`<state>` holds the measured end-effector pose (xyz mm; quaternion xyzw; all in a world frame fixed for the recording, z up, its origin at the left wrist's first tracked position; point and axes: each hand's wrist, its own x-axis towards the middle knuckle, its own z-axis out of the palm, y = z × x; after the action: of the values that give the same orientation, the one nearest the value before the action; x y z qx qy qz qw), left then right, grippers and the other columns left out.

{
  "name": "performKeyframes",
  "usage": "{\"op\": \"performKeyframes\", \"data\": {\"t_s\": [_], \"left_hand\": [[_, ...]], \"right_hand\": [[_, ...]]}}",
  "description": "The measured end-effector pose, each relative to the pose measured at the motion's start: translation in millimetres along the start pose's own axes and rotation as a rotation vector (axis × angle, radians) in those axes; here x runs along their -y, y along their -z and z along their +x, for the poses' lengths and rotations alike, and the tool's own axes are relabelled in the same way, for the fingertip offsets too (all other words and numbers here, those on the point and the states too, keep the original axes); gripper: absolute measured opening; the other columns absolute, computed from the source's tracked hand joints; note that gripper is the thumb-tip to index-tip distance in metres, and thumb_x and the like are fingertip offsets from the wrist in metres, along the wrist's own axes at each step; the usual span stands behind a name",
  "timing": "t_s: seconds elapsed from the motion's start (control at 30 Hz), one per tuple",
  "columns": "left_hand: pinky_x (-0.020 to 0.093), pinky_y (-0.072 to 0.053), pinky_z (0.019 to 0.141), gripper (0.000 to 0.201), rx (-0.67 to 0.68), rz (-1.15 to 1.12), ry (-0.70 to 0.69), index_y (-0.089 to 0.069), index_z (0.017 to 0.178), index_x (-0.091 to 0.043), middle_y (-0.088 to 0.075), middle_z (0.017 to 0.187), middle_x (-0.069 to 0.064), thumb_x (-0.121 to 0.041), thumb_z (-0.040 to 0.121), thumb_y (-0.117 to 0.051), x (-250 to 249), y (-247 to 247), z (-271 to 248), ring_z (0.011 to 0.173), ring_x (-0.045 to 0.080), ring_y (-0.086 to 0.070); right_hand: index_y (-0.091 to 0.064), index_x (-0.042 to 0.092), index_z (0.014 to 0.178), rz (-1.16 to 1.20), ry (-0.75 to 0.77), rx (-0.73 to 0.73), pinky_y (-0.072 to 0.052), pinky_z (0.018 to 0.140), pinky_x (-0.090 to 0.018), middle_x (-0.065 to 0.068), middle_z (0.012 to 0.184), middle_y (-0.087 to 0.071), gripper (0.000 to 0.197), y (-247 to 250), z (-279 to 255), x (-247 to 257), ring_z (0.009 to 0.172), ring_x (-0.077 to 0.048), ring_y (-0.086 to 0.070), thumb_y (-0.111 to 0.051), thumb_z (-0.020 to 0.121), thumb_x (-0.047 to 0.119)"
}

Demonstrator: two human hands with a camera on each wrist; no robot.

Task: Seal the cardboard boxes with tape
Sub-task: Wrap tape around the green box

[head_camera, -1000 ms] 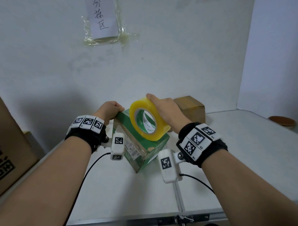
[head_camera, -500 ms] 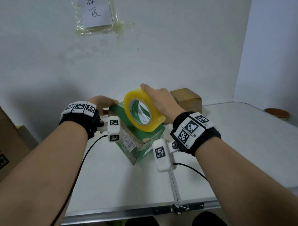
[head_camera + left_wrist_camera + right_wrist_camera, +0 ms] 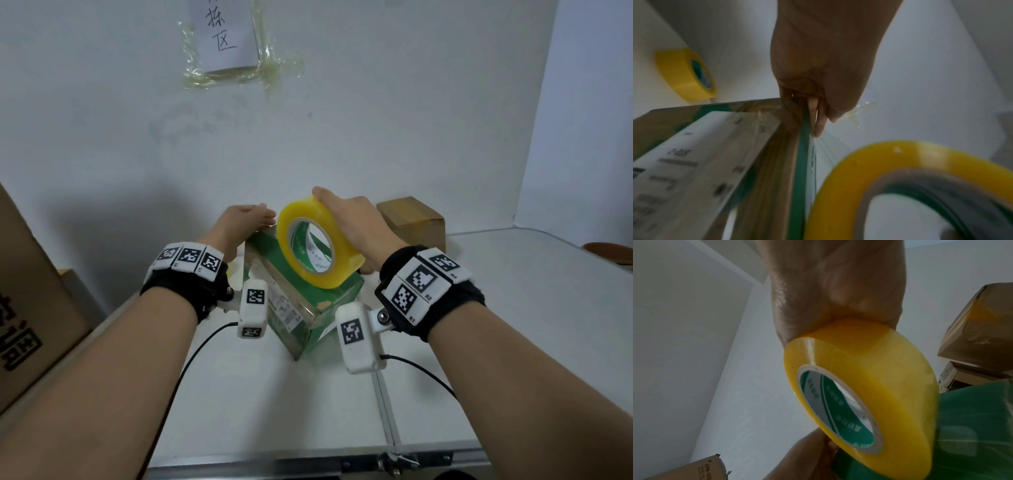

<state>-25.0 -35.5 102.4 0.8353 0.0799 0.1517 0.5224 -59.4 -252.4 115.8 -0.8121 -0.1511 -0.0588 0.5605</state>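
Observation:
A green cardboard box [image 3: 308, 305] stands cornerwise on the white table [image 3: 513, 342]. A yellow tape roll [image 3: 318, 246] stands on edge on the box top, and my right hand [image 3: 352, 219] grips it from above. My left hand [image 3: 243, 222] holds the box's far left top edge, with fingers curled down over the far side [image 3: 816, 116]. In the left wrist view a clear strip of tape [image 3: 830, 146] runs from those fingers toward the roll [image 3: 900, 170]. The right wrist view shows the roll [image 3: 869, 394] against the green box [image 3: 972, 434].
A small brown box [image 3: 411, 219] sits behind my right hand by the wall. A large carton [image 3: 30, 308] stands at the left. A second yellow roll [image 3: 686, 76] lies beyond the green box. A brown dish [image 3: 609, 250] is at the far right.
The head view has shifted a little. Both hands keep their holds, and the roll stays on the box top near my left hand.

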Motion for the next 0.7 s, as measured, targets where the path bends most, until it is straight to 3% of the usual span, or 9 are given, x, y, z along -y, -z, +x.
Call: {"op": "performKeyframes", "data": {"t_s": [0.07, 0.1, 0.2, 0.23, 0.3, 0.43, 0.53, 0.63, 0.7], "left_hand": [[0.037, -0.048, 0.096, 0.042, -0.03, 0.125, -0.043, -0.07, 0.075, -0.025, -0.071, 0.089, -0.001, -0.043, 0.101, -0.042, -3.8, -5.3, -7.9, 0.097, 0.024, -0.063], [0.038, -0.046, 0.099, 0.047, -0.051, 0.206, -0.055, -0.07, 0.075, -0.026, -0.07, 0.096, 0.004, -0.047, 0.101, -0.038, -2.5, -6.4, -10.4, 0.1, 0.026, -0.061], [0.043, -0.042, 0.105, 0.053, -0.041, 0.26, -0.037, -0.075, 0.102, -0.019, -0.065, 0.121, 0.015, -0.049, 0.102, -0.031, 3.3, -5.4, -13.1, 0.113, 0.033, -0.057], [0.043, -0.042, 0.106, 0.054, -0.031, 0.252, -0.021, -0.074, 0.104, -0.017, -0.063, 0.124, 0.016, -0.048, 0.103, -0.03, 4.6, -4.1, -13.0, 0.115, 0.033, -0.056], [0.044, -0.041, 0.106, 0.052, -0.005, 0.224, 0.009, -0.071, 0.091, -0.022, -0.063, 0.122, 0.015, -0.048, 0.103, -0.028, 9.3, -1.5, -9.6, 0.114, 0.033, -0.057], [0.045, -0.04, 0.107, 0.06, 0.047, 0.222, 0.068, -0.069, 0.103, -0.013, -0.062, 0.125, 0.017, -0.05, 0.103, -0.023, 20.7, 1.6, -0.6, 0.114, 0.032, -0.057], [0.042, -0.044, 0.104, 0.058, 0.052, 0.092, 0.075, -0.068, 0.088, -0.017, -0.065, 0.117, 0.018, -0.047, 0.104, -0.021, 24.3, -1.2, -0.3, 0.103, 0.029, -0.061], [0.041, -0.041, 0.106, 0.063, 0.035, 0.16, 0.048, -0.068, 0.11, -0.013, -0.062, 0.124, 0.016, -0.048, 0.104, -0.017, 27.8, -5.5, 1.1, 0.112, 0.031, -0.058], [0.042, -0.041, 0.104, 0.057, -0.08, 0.283, -0.064, -0.062, 0.123, -0.012, -0.06, 0.128, 0.014, -0.045, 0.105, -0.019, 33.8, -7.3, 2.9, 0.117, 0.032, -0.055]], "right_hand": [[-0.053, 0.014, 0.078, 0.008, -0.008, 0.006, -0.037, 0.067, -0.032, -0.003, 0.074, -0.052, 0.05, -1.2, 1.7, 1.4, 0.072, -0.021, -0.05, -0.047, 0.092, 0.062], [-0.057, 0.012, 0.086, 0.015, -0.013, 0.009, -0.038, 0.07, -0.033, -0.005, 0.08, -0.055, 0.052, -1.8, 2.9, 1.4, 0.077, -0.023, -0.052, -0.047, 0.092, 0.062], [-0.062, 0.006, 0.108, 0.002, -0.023, 0.013, -0.04, 0.077, -0.033, -0.009, 0.098, -0.061, 0.061, -5.5, 7.4, 2.5, 0.09, -0.024, -0.057, -0.046, 0.091, 0.063], [-0.062, 0.006, 0.11, -0.003, -0.025, 0.017, -0.04, 0.078, -0.034, -0.009, 0.101, -0.061, 0.064, -7.7, 10.3, 3.1, 0.093, -0.025, -0.057, -0.046, 0.091, 0.064], [-0.06, 0.007, 0.109, -0.014, -0.028, 0.028, -0.04, 0.078, -0.034, -0.008, 0.1, -0.06, 0.063, -12.0, 15.6, 4.6, 0.093, -0.025, -0.056, -0.046, 0.09, 0.065], [-0.061, 0.006, 0.11, -0.02, -0.03, 0.041, -0.04, 0.08, -0.034, -0.008, 0.099, -0.058, 0.064, -16.7, 23.7, 5.8, 0.093, -0.026, -0.056, -0.046, 0.091, 0.064], [-0.057, 0.009, 0.101, -0.038, -0.028, 0.065, -0.039, 0.08, -0.034, -0.007, 0.094, -0.055, 0.06, -19.8, 27.9, 6.3, 0.089, -0.024, -0.052, -0.043, 0.091, 0.066], [-0.053, 0.012, 0.104, -0.021, -0.042, 0.11, -0.042, 0.087, -0.037, -0.007, 0.101, -0.054, 0.053, -20.5, 30.9, 12.0, 0.095, -0.024, -0.053, -0.041, 0.093, 0.063], [-0.052, 0.018, 0.104, 0.098, -0.085, 0.184, -0.042, 0.097, -0.046, -0.007, 0.106, -0.052, 0.036, -19.4, 33.8, 16.5, 0.102, -0.028, -0.052, -0.046, 0.092, 0.052]]}}
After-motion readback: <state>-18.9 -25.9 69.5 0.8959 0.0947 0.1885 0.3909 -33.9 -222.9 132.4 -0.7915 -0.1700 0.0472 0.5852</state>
